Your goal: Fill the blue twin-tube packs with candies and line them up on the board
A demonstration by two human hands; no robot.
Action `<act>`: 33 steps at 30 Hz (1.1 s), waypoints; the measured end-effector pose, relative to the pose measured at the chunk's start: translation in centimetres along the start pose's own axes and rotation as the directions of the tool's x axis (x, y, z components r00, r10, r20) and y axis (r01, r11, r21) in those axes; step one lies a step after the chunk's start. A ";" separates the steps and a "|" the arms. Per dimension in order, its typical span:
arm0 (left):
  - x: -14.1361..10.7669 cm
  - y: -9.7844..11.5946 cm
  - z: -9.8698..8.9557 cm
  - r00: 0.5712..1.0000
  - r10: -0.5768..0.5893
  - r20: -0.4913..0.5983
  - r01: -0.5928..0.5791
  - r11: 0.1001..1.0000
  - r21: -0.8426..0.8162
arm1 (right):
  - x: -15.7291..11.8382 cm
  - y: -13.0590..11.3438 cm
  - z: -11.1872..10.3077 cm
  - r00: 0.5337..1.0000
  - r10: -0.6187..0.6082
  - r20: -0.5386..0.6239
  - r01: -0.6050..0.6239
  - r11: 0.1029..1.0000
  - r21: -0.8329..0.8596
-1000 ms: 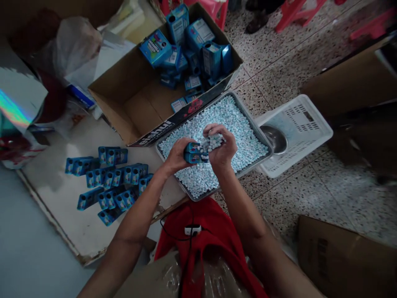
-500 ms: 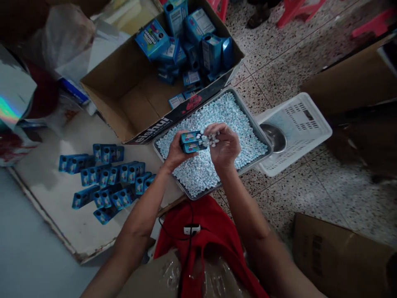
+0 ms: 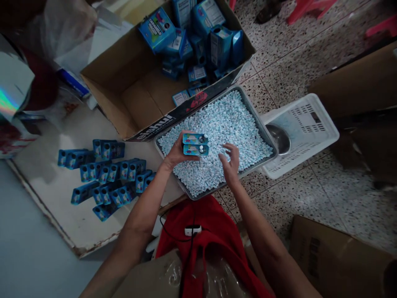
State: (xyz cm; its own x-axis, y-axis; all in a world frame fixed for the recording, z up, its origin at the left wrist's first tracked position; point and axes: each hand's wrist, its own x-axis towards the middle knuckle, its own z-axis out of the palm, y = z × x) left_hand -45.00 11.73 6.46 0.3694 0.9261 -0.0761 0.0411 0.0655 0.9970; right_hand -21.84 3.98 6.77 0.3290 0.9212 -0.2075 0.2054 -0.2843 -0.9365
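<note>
Two small blue candy boxes (image 3: 192, 144) are gripped side by side in my left hand (image 3: 176, 152), over the left part of the tray. Each box has a round hole at its right end, with white candies showing there. My right hand (image 3: 231, 163) hovers over the candies, fingers apart and curved, with nothing seen in them. Beneath both hands lies a grey metal tray (image 3: 259, 127) filled with pale blue and white candies (image 3: 226, 111). Several more blue boxes (image 3: 113, 171) stand in rows on the table to the left.
Behind the tray is an open cardboard carton (image 3: 114, 89) with many blue boxes (image 3: 158, 31) heaped at its right end. A white plastic basket (image 3: 310, 132) with a metal bowl (image 3: 281, 138) stands right of the tray. Another carton (image 3: 338, 252) is on the floor at lower right.
My right hand has moved away from the box openings, down and right; the candies that were in it are gone from its fingers. My left hand still holds both boxes.
</note>
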 end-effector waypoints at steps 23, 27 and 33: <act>-5.1 2.4 -4.1 0.944 -0.282 -0.170 0.247 0.948 -0.201 | 5.6 0.8 0.4 0.984 0.099 0.150 -0.148 0.920 0.364; -9.1 3.3 -6.6 0.921 -0.237 -0.309 0.218 0.971 -0.096 | 4.8 0.1 -1.2 0.977 -0.036 0.210 0.087 0.967 -0.239; -18.8 7.4 -16.7 0.554 -0.103 -0.826 0.287 0.955 0.073 | 5.0 -0.8 -2.9 0.976 0.206 0.071 -0.174 0.932 -0.317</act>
State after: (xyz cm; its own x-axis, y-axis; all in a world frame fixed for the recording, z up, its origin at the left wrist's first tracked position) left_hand -67.14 1.01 15.51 -0.5668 0.8130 -0.1330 0.2133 0.3008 0.9295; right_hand -17.67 7.99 7.30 0.2983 0.8591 -0.4159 0.4259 -0.5098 -0.7475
